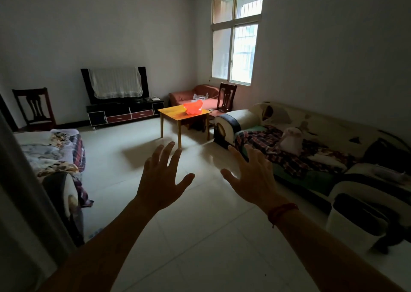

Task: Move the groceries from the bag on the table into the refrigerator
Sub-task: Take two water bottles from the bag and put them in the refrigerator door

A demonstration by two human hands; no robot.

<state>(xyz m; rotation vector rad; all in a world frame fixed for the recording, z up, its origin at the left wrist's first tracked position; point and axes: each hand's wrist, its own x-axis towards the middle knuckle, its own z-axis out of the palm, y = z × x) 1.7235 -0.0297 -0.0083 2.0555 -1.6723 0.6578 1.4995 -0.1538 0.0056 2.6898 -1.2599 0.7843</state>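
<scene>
- Tiled floor [211,236]: is stretching out beneath both hands and on past the fingertips. This open run is separating the fingers from the task's things.
- Long sofa [311,149]: is running along the wall to the outer side of the right fingers.
- Window [235,46]: is lighting the room from high above and far beyond the right fingers.
- Table [172,113]: is standing well beyond the fingertips, straight ahead. In the picture it is appearing just above the gap between the two hands.
- Left hand [160,180]: is reaching forward, back of the hand up, holding nothing, its fingers [169,154] spreading wide and straight.
- Right hand [252,178]: is mirroring it, likewise holding nothing, its fingers [239,156] splaying wide.
- Bag [193,107]: is sitting on the tabletop, toward its far right part, well apart from both hands. It is lying dead ahead of the fingers and about midway between them, so neither hand is looking nearer. It is crumpling into a low heap, slightly wider than tall, with no clear long axis. Its contents cannot be told. The coming move is probably calling for walking, not reaching.
- Refrigerator: is not showing anywhere.
- Red cord [281,211]: is circling the right wrist, behind the fingers.
</scene>
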